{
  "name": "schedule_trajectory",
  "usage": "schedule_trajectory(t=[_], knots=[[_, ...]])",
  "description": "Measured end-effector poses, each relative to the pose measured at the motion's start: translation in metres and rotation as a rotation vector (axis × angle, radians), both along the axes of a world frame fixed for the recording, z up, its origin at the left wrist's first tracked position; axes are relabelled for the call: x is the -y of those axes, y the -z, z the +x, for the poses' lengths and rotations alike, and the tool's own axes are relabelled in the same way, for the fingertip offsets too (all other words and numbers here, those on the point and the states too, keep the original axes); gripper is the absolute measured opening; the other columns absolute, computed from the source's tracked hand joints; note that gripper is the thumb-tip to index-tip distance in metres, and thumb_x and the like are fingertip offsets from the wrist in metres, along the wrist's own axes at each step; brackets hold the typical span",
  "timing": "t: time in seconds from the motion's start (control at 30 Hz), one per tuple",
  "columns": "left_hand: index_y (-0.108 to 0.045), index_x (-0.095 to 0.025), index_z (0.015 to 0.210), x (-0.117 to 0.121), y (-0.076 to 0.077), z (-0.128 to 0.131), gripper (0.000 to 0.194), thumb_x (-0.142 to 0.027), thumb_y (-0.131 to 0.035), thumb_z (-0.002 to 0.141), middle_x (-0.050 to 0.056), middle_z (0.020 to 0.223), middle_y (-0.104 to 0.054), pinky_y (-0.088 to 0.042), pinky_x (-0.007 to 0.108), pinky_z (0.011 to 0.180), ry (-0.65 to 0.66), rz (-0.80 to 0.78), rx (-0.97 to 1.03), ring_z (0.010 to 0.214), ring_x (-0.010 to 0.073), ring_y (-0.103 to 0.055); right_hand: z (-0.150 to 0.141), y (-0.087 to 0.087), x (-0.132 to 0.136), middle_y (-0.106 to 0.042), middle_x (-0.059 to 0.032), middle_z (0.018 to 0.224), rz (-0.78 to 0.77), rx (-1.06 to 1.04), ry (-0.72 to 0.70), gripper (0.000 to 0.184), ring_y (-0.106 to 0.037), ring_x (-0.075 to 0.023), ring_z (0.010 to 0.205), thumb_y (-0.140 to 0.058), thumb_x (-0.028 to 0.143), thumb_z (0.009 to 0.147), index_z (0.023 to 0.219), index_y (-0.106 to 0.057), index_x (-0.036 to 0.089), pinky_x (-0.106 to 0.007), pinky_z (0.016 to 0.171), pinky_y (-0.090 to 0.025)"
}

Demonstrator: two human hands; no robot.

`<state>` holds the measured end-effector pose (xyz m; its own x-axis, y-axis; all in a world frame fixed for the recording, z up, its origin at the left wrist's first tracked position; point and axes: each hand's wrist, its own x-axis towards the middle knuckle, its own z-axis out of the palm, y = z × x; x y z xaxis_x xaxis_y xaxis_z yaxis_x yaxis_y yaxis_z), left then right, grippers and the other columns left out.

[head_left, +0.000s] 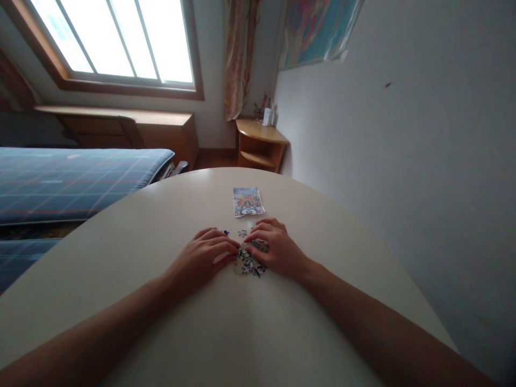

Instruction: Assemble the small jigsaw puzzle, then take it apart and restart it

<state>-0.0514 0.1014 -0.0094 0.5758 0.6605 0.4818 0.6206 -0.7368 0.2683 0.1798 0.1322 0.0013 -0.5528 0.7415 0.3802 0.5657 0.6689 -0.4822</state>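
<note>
Both my forearms [100,328] reach over the desk [217,344] to a heap of small pieces [250,265], none visibly joined. My left hand [203,250] and right hand [278,247] curl their fingers against it; whether they pinch any, I cannot tell. Just beyond, only a few stray pieces [242,233] lie apart, before a printed packet [248,201].

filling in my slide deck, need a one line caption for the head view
Left hand and right hand at a pile of jigsaw pieces on a cream table, a printed sheet beyond.
</note>
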Motion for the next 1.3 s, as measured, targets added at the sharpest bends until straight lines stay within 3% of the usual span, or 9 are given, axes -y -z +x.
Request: schedule_trajectory(t=[0.23,0.4,0.57,0.8,0.97,1.3], knots=[[-0.067,-0.024,0.097,0.000,0.002,0.002,0.010,-0.021,-0.057,0.094,0.001,0.093,-0.073,-0.047,0.036,0.090,-0.089,-0.029,0.021,0.088,0.0183,-0.065,0.001,0.000,-0.003,-0.075,-0.0018,0.092,-0.034,-0.071,0.021,0.011,-0.060,-0.0213,0.105,-0.073,0.019,0.082,0.091,-0.074,0.025,-0.038,0.097,-0.042],[-0.067,-0.023,0.095,0.000,0.003,0.000,0.012,-0.020,-0.056,0.094,0.001,0.090,-0.073,-0.048,0.037,0.086,-0.181,0.009,0.020,0.084,0.0194,-0.065,0.001,-0.002,-0.005,-0.073,-0.0040,0.088,-0.015,-0.107,0.146,0.005,-0.060,-0.0208,0.094,-0.071,0.022,0.085,0.087,-0.076,0.023,-0.036,0.089,-0.045],[-0.067,-0.022,0.094,0.001,0.000,-0.002,0.013,-0.016,-0.057,0.090,0.003,0.093,-0.073,-0.049,0.039,0.085,-0.315,0.050,0.007,0.087,0.0223,-0.065,0.000,-0.001,-0.003,-0.071,-0.0055,0.098,-0.004,-0.028,0.141,0.012,-0.058,-0.0221,0.100,-0.071,0.028,0.086,0.095,-0.078,0.025,-0.039,0.093,-0.045],[-0.067,-0.023,0.093,0.010,-0.008,0.006,0.012,-0.019,-0.058,0.087,0.004,0.097,-0.070,-0.047,0.041,0.089,-0.219,0.026,-0.023,0.092,0.0225,-0.062,-0.001,0.000,0.008,-0.065,-0.0046,0.130,0.028,0.136,-0.077,0.038,-0.044,-0.0296,0.132,-0.065,0.042,0.088,0.123,-0.068,0.028,-0.049,0.111,-0.030],[-0.070,-0.026,0.101,0.012,-0.007,0.008,0.015,-0.029,-0.062,0.089,0.004,0.103,-0.070,-0.045,0.042,0.093,-0.148,-0.011,-0.046,0.097,0.0225,-0.061,-0.001,-0.001,0.009,-0.066,-0.0044,0.127,0.013,0.112,-0.073,0.032,-0.044,-0.0292,0.132,-0.069,0.037,0.084,0.114,-0.070,0.028,-0.049,0.111,-0.030],[-0.071,-0.024,0.089,0.009,-0.006,0.006,0.014,-0.027,-0.058,0.093,0.002,0.094,-0.072,-0.045,0.038,0.089,-0.106,-0.010,-0.024,0.091,0.0197,-0.061,-0.002,0.000,0.006,-0.067,-0.0039,0.118,-0.019,0.049,-0.047,0.015,-0.047,-0.0257,0.127,-0.073,0.032,0.080,0.093,-0.072,0.025,-0.045,0.109,-0.033]])
